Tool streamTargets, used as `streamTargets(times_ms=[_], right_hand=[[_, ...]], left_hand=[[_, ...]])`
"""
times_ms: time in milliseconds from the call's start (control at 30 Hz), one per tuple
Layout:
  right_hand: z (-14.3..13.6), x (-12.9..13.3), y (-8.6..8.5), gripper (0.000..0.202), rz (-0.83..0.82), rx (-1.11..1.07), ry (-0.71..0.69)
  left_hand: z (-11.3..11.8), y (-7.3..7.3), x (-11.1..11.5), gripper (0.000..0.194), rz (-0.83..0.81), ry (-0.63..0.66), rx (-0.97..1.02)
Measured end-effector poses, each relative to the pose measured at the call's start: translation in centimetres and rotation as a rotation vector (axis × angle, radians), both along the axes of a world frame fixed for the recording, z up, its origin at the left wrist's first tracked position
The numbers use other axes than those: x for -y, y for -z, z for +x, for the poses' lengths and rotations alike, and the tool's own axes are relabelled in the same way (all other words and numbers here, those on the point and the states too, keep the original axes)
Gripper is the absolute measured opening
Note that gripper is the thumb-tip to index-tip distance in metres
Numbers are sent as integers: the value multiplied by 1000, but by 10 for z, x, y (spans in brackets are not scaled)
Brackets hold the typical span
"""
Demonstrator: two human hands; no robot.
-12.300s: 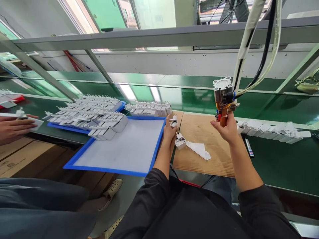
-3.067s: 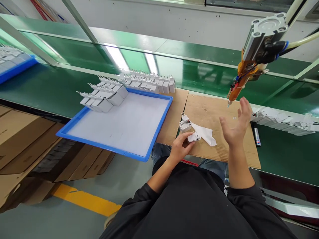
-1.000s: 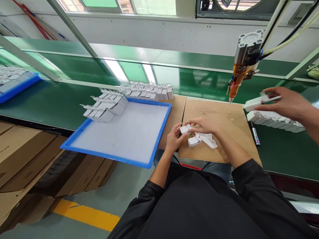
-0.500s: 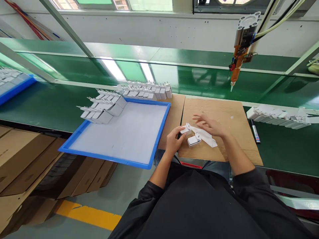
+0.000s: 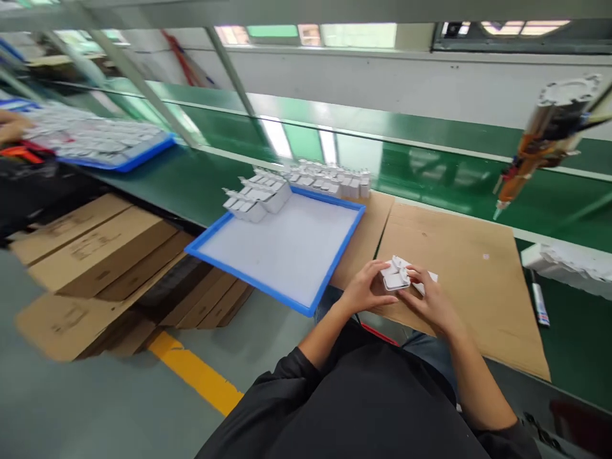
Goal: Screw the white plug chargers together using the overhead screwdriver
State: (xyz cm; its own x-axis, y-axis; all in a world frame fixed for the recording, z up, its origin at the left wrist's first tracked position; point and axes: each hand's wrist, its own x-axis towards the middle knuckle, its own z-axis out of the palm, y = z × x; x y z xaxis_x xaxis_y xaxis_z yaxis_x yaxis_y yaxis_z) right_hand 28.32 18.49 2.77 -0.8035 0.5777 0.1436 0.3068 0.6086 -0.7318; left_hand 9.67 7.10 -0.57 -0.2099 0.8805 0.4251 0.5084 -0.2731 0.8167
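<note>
Two white plug adapters (image 5: 396, 281) sit close together on the cardboard sheet (image 5: 473, 287), their pins pointing up. My left hand (image 5: 366, 290) grips them from the left, thumb at the near edge and fingers at the far side. From the right, my right hand (image 5: 430, 301) closes on the same pair with its fingertips. A white strip (image 5: 431, 276) lies partly under the adapters and my right hand; the rest of it is hidden.
Left of the cardboard, a blue-rimmed tray (image 5: 272, 294) bears rows of white adapters (image 5: 258, 194). More adapters (image 5: 335, 178) stand behind it. At right are a row of white pieces (image 5: 567, 268) and a marker (image 5: 540, 299). An orange dispenser (image 5: 521, 172) hangs above. Another person's arm (image 5: 12, 125) shows far left.
My right hand has come down from above the white strip onto the adapters. The two adapters are now together between both hands. The view has swung left.
</note>
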Motion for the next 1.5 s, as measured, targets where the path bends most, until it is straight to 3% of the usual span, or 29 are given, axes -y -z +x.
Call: streamTargets(times_ms=[67,200,267,333,400,467,533,600,667,767,933,1267,1367,1433,1500], right_hand=[[-1,-4,5,46,19,18,27],[1,-9,13,51,31,6,8],[3,-9,14,51,22,-8,-3],[5,-10,15,47,18,-12,-18],[6,-10,15,42,25,-15,-31],[7,-10,15,39,38,-30,-37],[6,-10,16,37,44,-52,-38],[6,-10,17,36,42,-67,-39],[8,-10,20,36,35,-77,-43],[11,-10,24,35,32,-89,-47],[12,-7,25,31,49,-108,-51],[12,2,26,28,56,-98,-80],[11,4,29,28,56,-99,-76],[11,4,30,28,52,-96,-71],[11,4,30,28,46,-95,-72]], left_hand=[[3,4,-5,76,-8,-19,-39],[12,6,-11,61,16,-116,-66],[11,-7,-5,62,41,-180,-57],[-2,-29,4,62,62,-277,-42],[-31,-57,11,62,80,-411,-48],[-76,-81,10,60,80,-556,-103],[-130,-93,-1,61,50,-707,-207],[-182,-91,-18,62,-48,-852,-243],[-221,-79,-36,59,-189,-951,-205],[-253,-55,-52,58,-306,-1048,-187],[-261,-28,-57,55,-331,-1097,-188],[-247,-14,-50,55,-306,-1175,-350],[-243,-24,-60,58,-182,-1137,-471],[-235,-39,-83,57,-136,-970,-567],[-222,-58,-117,60,-165,-718,-672]])
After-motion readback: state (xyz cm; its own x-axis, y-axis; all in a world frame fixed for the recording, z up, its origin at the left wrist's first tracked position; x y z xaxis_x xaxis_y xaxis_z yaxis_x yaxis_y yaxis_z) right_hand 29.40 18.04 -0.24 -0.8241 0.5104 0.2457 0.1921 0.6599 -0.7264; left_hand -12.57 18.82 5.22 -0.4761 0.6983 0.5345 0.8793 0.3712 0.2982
